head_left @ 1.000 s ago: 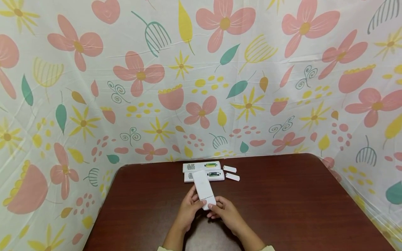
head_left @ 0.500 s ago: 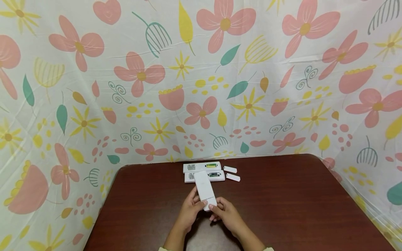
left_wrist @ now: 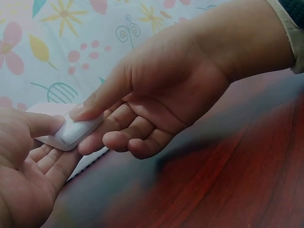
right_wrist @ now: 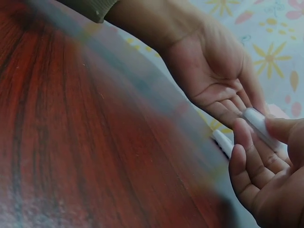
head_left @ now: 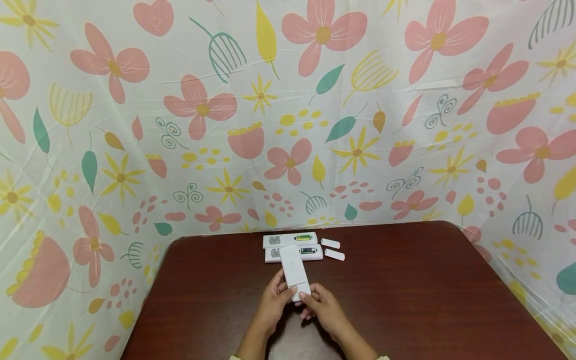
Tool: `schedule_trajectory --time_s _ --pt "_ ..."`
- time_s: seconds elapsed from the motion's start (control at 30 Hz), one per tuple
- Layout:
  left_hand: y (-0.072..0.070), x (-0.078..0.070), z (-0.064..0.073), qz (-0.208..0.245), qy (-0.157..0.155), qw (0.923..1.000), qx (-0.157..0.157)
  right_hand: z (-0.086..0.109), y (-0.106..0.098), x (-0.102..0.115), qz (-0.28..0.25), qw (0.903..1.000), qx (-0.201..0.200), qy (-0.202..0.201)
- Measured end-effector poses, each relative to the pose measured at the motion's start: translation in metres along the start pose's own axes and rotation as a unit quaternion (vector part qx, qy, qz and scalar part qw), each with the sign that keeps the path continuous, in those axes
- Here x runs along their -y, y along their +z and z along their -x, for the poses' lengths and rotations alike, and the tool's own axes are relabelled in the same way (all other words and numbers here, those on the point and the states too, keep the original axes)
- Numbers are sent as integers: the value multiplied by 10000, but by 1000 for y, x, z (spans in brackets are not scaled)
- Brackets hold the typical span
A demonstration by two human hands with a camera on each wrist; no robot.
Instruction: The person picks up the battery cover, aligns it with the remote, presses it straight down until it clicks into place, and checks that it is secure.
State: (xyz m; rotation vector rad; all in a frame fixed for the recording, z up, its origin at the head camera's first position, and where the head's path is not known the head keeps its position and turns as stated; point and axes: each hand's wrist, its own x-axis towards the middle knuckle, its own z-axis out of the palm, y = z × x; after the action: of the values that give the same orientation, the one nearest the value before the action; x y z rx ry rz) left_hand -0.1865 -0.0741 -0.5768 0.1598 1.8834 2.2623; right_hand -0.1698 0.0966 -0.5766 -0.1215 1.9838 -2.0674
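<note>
Dark worktop [head_left: 405, 280] below; my left fingers [head_left: 275, 280] and right fingers [head_left: 320, 288] pinch white remote [head_left: 294, 267], likely for steadiness; opened remotes [head_left: 287, 239] beyond.

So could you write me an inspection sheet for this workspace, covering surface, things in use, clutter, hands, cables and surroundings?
Surface: dark brown table, glossy.
Things in use: a white remote, held in both hands; beyond it, a far remote and a nearer remote, battery slots open with batteries showing; two small white covers beside them.
Clutter: nothing seen.
Hands: left hand and right hand grip the white remote's near end, thumbs on top.
Cables: nothing seen.
Surroundings: flower-print sheet behind the table.
</note>
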Motion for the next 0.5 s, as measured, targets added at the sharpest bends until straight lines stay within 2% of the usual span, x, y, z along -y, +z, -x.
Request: schedule_trajectory --time_s 0.27,0.5 --pt "5 2 1 1 -102 9995 -284 0 3 0 119 9998 -150 -54" --pt "3 4 1 6 -174 9993 -334 0 3 1 147 9998 -125 -33"
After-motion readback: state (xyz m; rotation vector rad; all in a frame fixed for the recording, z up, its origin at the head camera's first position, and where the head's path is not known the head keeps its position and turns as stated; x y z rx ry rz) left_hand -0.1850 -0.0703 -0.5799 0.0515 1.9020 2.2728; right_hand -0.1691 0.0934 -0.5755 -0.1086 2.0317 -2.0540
